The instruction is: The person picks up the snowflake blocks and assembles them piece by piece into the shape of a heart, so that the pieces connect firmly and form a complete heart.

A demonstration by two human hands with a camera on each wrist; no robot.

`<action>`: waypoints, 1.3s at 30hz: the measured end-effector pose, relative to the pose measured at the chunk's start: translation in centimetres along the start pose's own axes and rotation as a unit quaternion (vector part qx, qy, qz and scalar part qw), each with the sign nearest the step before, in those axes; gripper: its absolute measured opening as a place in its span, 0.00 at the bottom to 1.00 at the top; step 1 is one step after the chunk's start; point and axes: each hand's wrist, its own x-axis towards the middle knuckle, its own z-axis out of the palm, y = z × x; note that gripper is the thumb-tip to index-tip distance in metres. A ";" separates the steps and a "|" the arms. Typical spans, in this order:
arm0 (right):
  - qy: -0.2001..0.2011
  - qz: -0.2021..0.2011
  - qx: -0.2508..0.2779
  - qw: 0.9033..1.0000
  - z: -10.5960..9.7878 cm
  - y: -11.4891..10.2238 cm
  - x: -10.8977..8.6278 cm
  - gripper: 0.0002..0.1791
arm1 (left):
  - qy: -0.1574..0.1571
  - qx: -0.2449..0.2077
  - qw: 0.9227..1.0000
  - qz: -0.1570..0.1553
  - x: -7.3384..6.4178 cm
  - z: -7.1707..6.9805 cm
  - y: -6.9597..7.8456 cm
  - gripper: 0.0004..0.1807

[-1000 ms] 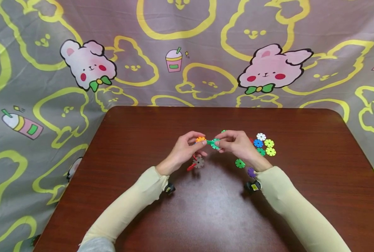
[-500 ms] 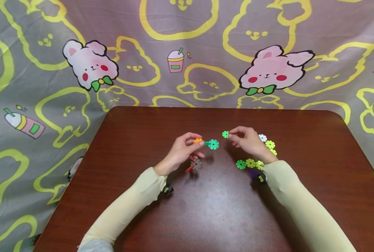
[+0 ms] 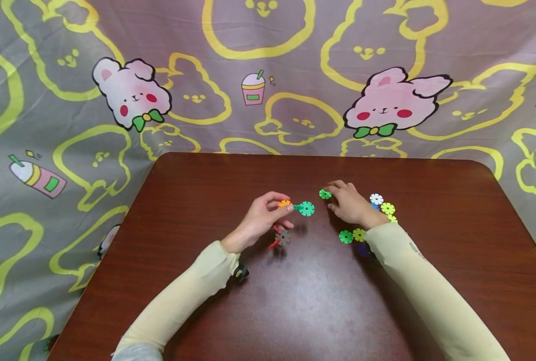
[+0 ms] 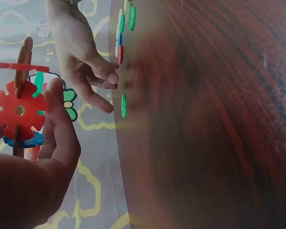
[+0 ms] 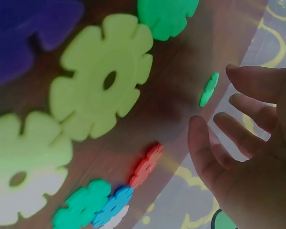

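Two hands are seen near the centre of the head view. By the left hand (image 3: 259, 216), a joined cluster of notched discs (image 4: 9, 107) is pinched between thumb and fingers, with a teal disc (image 3: 311, 211) held out at its right end. The right hand (image 3: 350, 202) is loosely spread, its fingertips just beside a green disc (image 3: 325, 194) on the brown table (image 3: 268, 311); a gap between them is shown in the right wrist view. Right of centre, a white disc (image 3: 376, 195) is laid out, and a purple disc (image 3: 362, 249) is partly hidden by the right sleeve (image 3: 418, 271). Across the top, a cartoon-printed cloth (image 3: 295, 75) is hung.
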 end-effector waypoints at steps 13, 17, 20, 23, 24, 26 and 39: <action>-0.031 0.033 -0.043 0.998 0.3 -0.6 0.2 0.17 | -0.009 0.037 0.999 0.013 0.1 0.2 0.1 0.19; -0.016 0.032 -0.050 0.998 0.3 -0.9 0.2 0.14 | -0.023 0.072 0.996 0.036 0.0 0.3 0.1 0.18; -0.014 0.032 -0.057 0.998 0.4 -1.1 0.3 0.16 | -0.035 0.089 0.995 0.043 -0.1 0.2 0.1 0.17; -0.020 0.035 -0.065 0.997 0.4 -1.2 0.3 0.18 | -0.044 0.098 0.993 0.043 -0.2 0.2 0.1 0.16; -0.023 0.036 -0.065 0.997 0.4 -1.2 0.4 0.19 | -0.047 0.099 0.993 0.044 -0.2 0.2 0.1 0.16; -0.035 0.042 -0.058 0.997 0.3 -1.2 0.4 0.18 | -0.051 0.099 0.993 0.047 -0.2 0.2 0.1 0.16; -0.045 0.059 0.065 0.995 -0.1 -0.7 0.0 0.12 | -0.047 0.096 0.993 0.052 -0.1 0.0 -0.1 0.16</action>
